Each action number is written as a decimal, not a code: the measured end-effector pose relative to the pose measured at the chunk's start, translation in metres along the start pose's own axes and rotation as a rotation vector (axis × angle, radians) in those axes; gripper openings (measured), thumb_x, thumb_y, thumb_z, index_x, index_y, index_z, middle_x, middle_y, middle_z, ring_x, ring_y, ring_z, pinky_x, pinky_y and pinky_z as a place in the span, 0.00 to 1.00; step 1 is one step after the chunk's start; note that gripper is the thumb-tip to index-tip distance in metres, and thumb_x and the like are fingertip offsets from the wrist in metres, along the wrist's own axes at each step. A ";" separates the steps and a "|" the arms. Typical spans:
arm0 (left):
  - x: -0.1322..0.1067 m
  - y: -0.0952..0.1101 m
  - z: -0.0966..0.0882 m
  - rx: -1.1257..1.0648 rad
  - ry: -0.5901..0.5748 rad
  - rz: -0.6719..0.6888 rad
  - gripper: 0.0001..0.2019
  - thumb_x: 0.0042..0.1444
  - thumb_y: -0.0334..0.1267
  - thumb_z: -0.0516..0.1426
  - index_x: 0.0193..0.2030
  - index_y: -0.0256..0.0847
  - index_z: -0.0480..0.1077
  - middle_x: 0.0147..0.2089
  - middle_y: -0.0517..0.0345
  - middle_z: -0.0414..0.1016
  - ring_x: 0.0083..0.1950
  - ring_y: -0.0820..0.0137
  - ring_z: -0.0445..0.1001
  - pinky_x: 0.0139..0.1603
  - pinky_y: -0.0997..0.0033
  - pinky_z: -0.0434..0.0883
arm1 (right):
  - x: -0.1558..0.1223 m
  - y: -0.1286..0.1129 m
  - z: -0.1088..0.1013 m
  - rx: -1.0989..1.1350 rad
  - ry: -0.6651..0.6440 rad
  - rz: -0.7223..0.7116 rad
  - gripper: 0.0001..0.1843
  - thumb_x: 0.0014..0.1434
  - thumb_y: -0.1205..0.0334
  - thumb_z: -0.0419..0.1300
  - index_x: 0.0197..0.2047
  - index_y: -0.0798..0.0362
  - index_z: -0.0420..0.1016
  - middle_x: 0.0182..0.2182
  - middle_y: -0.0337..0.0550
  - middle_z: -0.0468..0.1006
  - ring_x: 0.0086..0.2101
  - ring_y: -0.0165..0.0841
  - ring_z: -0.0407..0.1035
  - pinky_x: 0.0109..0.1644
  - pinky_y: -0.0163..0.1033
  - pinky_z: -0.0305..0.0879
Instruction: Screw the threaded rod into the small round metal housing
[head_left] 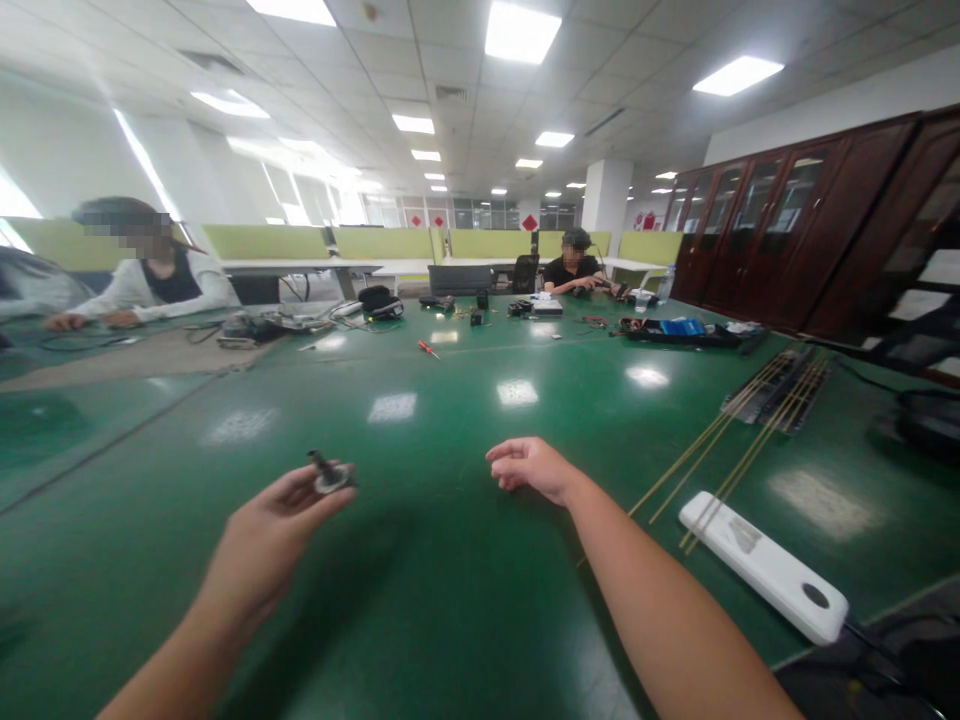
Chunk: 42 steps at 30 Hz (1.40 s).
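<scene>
My left hand point(262, 535) is raised over the green table point(420, 600), with thumb and fingers closed on a small dark part with a round base and a short upright stub point(330, 474). Its exact kind is too small to make out. To the right, my right hand point(531, 468) hovers above the tabletop, fingers loosely bent and slightly apart. Nothing visible is in it. Nearest to that arm lie several thin yellowish rods point(720, 440) and a long white power strip point(765, 565).
A red screwdriver point(428, 349) lies farther back. Beyond it are a black pouch point(380, 303), small black devices point(478, 317) and a tray with blue items point(679, 328). One person point(150, 270) sits at the left, another point(576, 265) at the far side. Dark cabinets point(795, 220) line the right.
</scene>
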<state>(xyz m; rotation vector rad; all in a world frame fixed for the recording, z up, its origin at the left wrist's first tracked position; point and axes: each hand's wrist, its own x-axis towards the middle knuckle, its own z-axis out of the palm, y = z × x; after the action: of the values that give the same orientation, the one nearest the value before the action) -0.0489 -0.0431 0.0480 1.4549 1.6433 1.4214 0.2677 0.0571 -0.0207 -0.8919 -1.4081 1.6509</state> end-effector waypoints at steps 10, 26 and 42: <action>0.032 -0.019 0.128 0.021 -0.420 0.202 0.29 0.51 0.52 0.63 0.56 0.37 0.71 0.48 0.48 0.78 0.46 0.60 0.77 0.53 0.59 0.73 | 0.004 0.000 0.001 -0.264 0.120 -0.159 0.37 0.42 0.71 0.68 0.56 0.53 0.65 0.34 0.37 0.76 0.24 0.25 0.67 0.29 0.33 0.65; 0.040 -0.037 0.123 -0.112 -0.549 0.059 0.21 0.45 0.44 0.67 0.45 0.38 0.74 0.43 0.52 0.80 0.45 0.60 0.78 0.53 0.62 0.73 | -0.004 0.001 0.031 -0.862 0.183 -0.344 0.16 0.52 0.65 0.64 0.46 0.48 0.73 0.29 0.35 0.77 0.26 0.28 0.68 0.32 0.33 0.62; 0.035 -0.027 0.122 -0.032 -0.586 0.094 0.20 0.48 0.46 0.65 0.47 0.40 0.75 0.44 0.53 0.80 0.44 0.60 0.79 0.51 0.61 0.74 | -0.006 -0.004 0.036 -0.887 0.204 -0.380 0.08 0.56 0.62 0.63 0.39 0.51 0.80 0.35 0.41 0.82 0.34 0.32 0.74 0.39 0.35 0.65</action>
<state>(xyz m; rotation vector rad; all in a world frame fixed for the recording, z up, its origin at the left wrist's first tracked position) 0.0381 0.0366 -0.0066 1.7368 1.1884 0.9283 0.2391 0.0356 -0.0114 -1.1218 -2.0315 0.5936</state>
